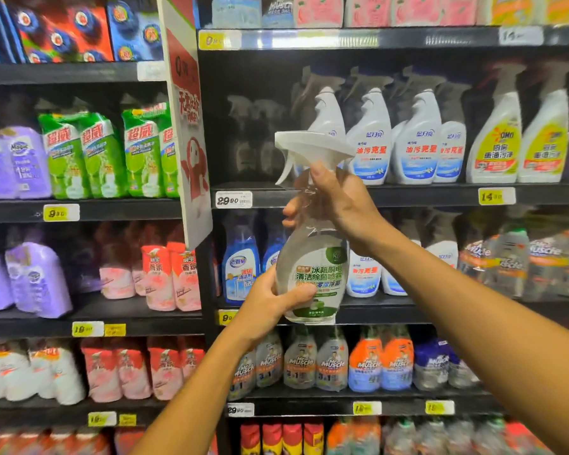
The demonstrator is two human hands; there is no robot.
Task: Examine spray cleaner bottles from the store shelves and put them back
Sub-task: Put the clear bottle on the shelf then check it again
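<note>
I hold a clear spray cleaner bottle (312, 257) upright in front of the shelves. It has a white trigger head pointing left and a green-and-white label facing me. My right hand (334, 201) is wrapped around its neck just below the trigger. My left hand (273, 300) grips the lower body, thumb across the label. A dark gap (257, 142) shows on the shelf behind the bottle, left of the white spray bottles (391, 139).
Black shelves (408, 195) hold rows of spray cleaners: white and blue ones, yellow-labelled ones (519, 136), orange and grey ones (342, 362) below. Refill pouches (102, 156) fill the left bay. A red-and-white sign (188, 126) juts out between the bays.
</note>
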